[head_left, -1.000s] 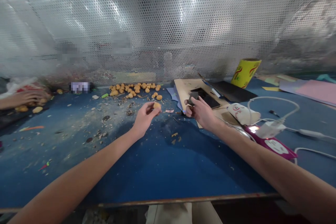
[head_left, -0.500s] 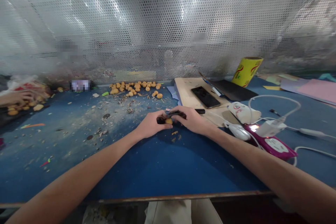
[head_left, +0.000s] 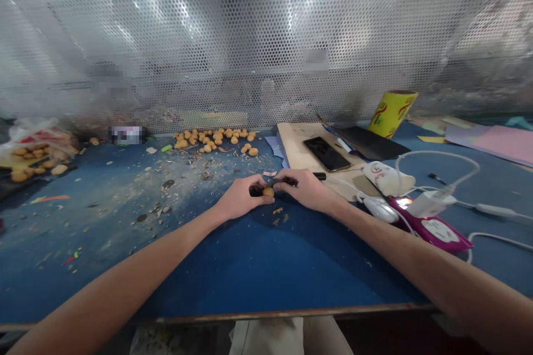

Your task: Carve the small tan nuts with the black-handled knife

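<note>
My left hand (head_left: 245, 198) is closed around a small tan gourd (head_left: 268, 192), with its rounded end showing between thumb and fingers. Close against it, my right hand (head_left: 303, 189) pinches a slim tool with a black handle (head_left: 320, 176), whose end sticks out behind the hand. The tool's tip meets the gourd or lies very near it; its exact kind I cannot make out. Tan shavings (head_left: 277, 211) lie on the blue table (head_left: 258, 266) just below my hands. Farther back is a cluster of small gourds (head_left: 219, 136).
A phone (head_left: 327, 153) lies on a wooden board (head_left: 291, 136). At right are a magenta power strip (head_left: 443, 233) with white cables and a yellow roll (head_left: 392, 113). Debris (head_left: 162, 208) covers the left. A bag of gourds (head_left: 39, 147) sits far left. Perforated metal panel (head_left: 258, 39) stands behind.
Another person's hand at the far left has gone from the bag of gourds. My right hand has shifted slightly against the gourd, while my left still grips it.
</note>
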A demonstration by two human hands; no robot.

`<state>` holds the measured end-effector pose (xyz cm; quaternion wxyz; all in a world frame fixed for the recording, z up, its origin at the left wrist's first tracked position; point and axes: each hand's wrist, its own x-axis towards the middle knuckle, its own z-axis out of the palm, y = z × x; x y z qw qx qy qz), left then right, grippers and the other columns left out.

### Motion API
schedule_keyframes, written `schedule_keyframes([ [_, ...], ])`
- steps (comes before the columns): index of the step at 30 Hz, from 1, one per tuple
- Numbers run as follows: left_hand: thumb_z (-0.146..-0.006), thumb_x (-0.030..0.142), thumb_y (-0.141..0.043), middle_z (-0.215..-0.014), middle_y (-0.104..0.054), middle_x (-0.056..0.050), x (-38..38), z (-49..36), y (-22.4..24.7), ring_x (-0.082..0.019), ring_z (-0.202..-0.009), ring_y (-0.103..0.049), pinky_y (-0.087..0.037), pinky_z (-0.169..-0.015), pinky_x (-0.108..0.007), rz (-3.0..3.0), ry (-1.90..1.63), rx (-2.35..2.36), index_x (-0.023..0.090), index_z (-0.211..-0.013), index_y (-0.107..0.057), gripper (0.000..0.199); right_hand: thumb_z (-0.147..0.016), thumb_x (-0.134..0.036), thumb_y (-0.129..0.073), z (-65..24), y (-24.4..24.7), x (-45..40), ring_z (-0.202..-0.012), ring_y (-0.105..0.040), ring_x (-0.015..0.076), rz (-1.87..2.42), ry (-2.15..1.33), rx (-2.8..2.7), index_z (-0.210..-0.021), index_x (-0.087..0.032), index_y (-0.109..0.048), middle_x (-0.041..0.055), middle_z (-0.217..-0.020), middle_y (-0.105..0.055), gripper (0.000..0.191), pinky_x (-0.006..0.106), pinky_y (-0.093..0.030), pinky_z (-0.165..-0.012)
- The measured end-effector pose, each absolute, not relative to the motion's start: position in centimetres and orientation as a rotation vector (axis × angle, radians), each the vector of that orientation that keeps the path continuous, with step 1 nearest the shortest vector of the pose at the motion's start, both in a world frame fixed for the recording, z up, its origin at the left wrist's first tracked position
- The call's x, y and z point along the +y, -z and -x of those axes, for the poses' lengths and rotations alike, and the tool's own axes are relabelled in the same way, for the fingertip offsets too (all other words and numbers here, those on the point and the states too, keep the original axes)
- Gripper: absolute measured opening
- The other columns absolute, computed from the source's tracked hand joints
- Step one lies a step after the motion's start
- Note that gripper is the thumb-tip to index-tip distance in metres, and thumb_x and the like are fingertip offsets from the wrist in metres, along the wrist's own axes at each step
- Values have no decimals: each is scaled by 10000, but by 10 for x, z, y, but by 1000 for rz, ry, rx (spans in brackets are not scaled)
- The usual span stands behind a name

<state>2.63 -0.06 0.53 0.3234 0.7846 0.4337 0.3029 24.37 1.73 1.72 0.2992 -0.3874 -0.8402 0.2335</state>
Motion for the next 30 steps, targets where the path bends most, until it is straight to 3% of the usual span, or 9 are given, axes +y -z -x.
schedule_keyframes([
  [18,-751,457,-718,-844,-667,2,1,-26,-5,-174,-794,-625,-465,-734,-297,-2058,-798,1131,209,-854,-585,300,-890,-318,-560,-247,-16,20,-739,-601,160,1050,-602,-2280,-898,-241,-655,-4,-832,-686,123,294,-440,-693],
  [24,-756,483,-699,-808,-647,2,1,-26,-6,-169,-752,-604,-456,-690,-286,-2072,-773,1150,205,-853,-593,313,-895,-298,-545,-243,-18,18,-844,-624,178,1001,-585,-2259,-959,-239,-667,13,-926,-702,149,306,-458,-776],
  [30,-755,466,-707,-830,-658,2,1,-26,-6,-170,-762,-609,-459,-707,-288,-2080,-785,1140,209,-857,-596,298,-887,-276,-558,-245,-20,17,-771,-617,167,1017,-582,-2316,-925,-244,-654,1,-864,-698,108,292,-453,-719],
])
